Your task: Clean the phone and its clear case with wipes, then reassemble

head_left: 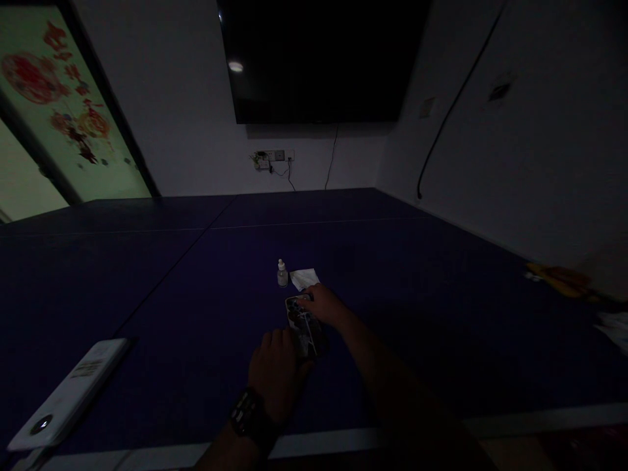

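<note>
A phone (303, 330) in a patterned case lies back up, tilted above the blue table. Its near end is gripped by my left hand (275, 366), whose fingers curl around the left edge; a dark watch sits on that wrist. My right hand (324, 305) bends over the phone's far right corner, by the camera lenses, with fingers pinched together. Whatever is between those fingertips is too dark to make out. Just beyond the phone stand a small clear dropper bottle (282, 275) with a white top and, beside it, a folded white tissue (304, 279).
The dim room holds a wide blue table (196, 275) with white lines. At left lies a long white device (71, 392) with a cable. Yellow and white items (564, 280) rest along the right edge. A large screen (324, 59) hangs above wall sockets (275, 156).
</note>
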The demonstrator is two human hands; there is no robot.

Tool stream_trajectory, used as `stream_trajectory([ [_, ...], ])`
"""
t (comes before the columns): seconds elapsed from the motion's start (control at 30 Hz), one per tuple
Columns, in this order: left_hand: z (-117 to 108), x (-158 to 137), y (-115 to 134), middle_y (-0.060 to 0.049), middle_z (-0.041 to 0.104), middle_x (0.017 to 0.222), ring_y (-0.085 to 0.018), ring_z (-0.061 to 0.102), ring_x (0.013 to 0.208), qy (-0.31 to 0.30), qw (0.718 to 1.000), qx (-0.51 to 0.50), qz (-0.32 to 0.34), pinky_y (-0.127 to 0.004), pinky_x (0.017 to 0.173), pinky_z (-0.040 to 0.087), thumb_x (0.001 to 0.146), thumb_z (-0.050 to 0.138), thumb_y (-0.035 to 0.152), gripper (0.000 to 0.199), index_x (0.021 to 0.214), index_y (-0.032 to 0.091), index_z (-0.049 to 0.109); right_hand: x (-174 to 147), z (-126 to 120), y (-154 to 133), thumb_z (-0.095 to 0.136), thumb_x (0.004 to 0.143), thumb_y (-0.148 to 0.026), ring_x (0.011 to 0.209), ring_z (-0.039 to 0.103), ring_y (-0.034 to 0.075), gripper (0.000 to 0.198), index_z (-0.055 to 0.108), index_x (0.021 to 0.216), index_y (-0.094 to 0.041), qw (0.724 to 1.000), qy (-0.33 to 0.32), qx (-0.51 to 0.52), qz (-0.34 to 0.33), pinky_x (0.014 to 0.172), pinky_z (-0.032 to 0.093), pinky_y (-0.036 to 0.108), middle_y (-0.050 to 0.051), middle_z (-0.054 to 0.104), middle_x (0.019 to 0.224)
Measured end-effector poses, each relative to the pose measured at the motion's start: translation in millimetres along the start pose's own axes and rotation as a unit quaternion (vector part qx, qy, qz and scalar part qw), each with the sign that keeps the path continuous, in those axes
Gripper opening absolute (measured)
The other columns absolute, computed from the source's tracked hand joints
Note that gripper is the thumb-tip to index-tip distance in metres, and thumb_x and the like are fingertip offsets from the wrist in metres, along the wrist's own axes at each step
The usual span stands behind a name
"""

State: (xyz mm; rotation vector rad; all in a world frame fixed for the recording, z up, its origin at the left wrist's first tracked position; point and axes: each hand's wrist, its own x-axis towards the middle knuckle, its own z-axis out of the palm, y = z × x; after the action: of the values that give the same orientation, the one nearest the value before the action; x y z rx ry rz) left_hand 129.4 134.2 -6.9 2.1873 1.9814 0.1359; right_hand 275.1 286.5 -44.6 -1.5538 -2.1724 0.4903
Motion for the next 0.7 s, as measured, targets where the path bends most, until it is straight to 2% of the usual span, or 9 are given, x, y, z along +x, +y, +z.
stream_trajectory([
  [0.13,5.0,6.6,-3.6,-0.015,0.065,0.119,-0.033,0.059,0.113,0.007,1.0,0.003,-0.014,-0.043,0.092,0.051,0.092,0.067,0.05,0.044,0.117,0.015,0.063,2.0,2.2,-0.8,0.073,0.088,-0.041,0.107,0.069,0.027,0.038,0.076,0.114,-0.013,1.0,0.007,0.004,0.01,0.094,0.049,0.032,0.017,0.074,0.116],
  [0.23,9.2,8.9,-5.8,-0.014,0.065,0.118,-0.032,0.059,0.113,0.013,1.0,0.002,-0.005,-0.041,0.092,0.051,0.091,0.069,0.047,0.042,0.119,0.015,0.063,1.7,2.0,-2.1,0.074,0.088,-0.04,0.108,0.068,0.027,0.036,0.076,0.112,-0.013,1.0,0.005,0.013,0.018,0.096,0.048,0.031,0.017,0.074,0.116],
  [0.4,13.6,7.9,-7.4,-0.011,0.066,0.115,-0.029,0.061,0.108,0.036,0.999,-0.01,0.032,-0.04,0.093,0.05,0.091,0.071,0.037,0.038,0.121,0.016,0.063,0.4,-1.1,-3.0,0.077,0.084,-0.038,0.1,0.069,0.025,0.029,0.077,0.1,-0.013,0.997,-0.002,0.053,0.051,0.086,0.049,0.029,0.015,0.076,0.109],
  [0.5,18.3,7.3,-8.9,-0.012,0.068,0.113,-0.029,0.062,0.104,0.052,0.998,-0.002,0.047,-0.042,0.09,0.052,0.089,0.074,0.037,0.04,0.121,0.015,0.063,0.3,-2.9,-2.1,0.078,0.082,-0.035,0.094,0.07,0.024,0.025,0.076,0.096,-0.015,0.993,0.0,0.098,0.071,0.079,0.048,0.028,0.013,0.077,0.103],
  [0.7,31.5,9.8,-12.6,-0.014,0.068,0.111,-0.031,0.062,0.102,0.091,0.994,0.013,0.067,-0.044,0.088,0.052,0.087,0.076,0.038,0.051,0.128,0.011,0.06,-2.9,-3.2,1.3,0.078,0.079,-0.029,0.078,0.068,0.02,0.017,0.071,0.09,-0.018,0.964,0.013,0.247,0.098,0.068,0.048,0.026,0.006,0.076,0.087],
])
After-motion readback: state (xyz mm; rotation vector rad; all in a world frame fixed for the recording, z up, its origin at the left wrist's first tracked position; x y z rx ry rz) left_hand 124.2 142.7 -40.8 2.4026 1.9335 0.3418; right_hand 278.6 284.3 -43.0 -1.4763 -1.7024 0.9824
